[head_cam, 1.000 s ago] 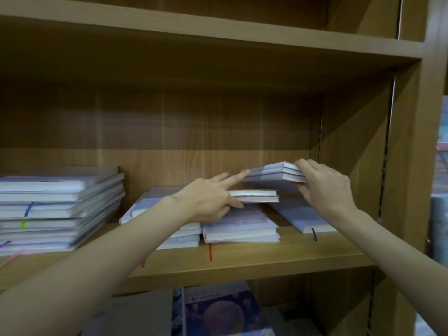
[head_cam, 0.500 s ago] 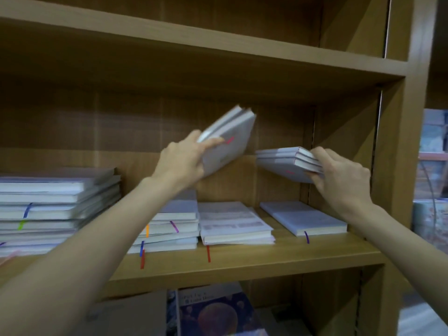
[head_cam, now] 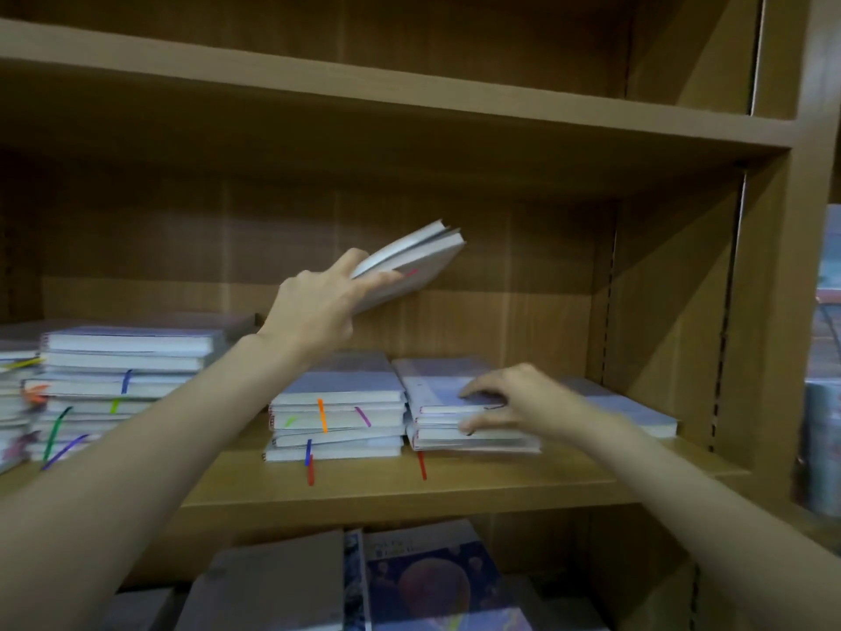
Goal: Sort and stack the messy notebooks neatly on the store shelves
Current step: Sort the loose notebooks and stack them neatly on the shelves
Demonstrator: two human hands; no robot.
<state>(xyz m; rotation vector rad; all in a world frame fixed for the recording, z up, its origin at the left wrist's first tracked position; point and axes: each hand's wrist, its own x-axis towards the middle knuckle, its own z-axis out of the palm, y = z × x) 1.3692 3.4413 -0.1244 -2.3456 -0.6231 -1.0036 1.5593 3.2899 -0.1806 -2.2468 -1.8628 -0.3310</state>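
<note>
My left hand (head_cam: 318, 307) grips a pair of pale notebooks (head_cam: 409, 264) and holds them tilted in the air above the middle shelf (head_cam: 409, 489). My right hand (head_cam: 505, 400) holds the top notebooks of the centre-right stack (head_cam: 455, 421), fingers over the cover and thumb against the front edges. Left of it sits a stack (head_cam: 336, 412) with orange, purple and blue ribbon markers. A single flat notebook (head_cam: 637, 412) lies at the far right, partly hidden by my right wrist.
A tall, uneven pile of notebooks (head_cam: 118, 384) fills the left of the shelf. The shelf board above (head_cam: 409, 107) hangs low over the raised notebooks. The upright side panel (head_cam: 764, 311) closes the right end. Books with dark blue covers (head_cam: 432, 580) lie on the shelf below.
My right hand has brought its notebooks down from the air onto the centre-right stack. My left hand still holds its notebooks raised, little moved.
</note>
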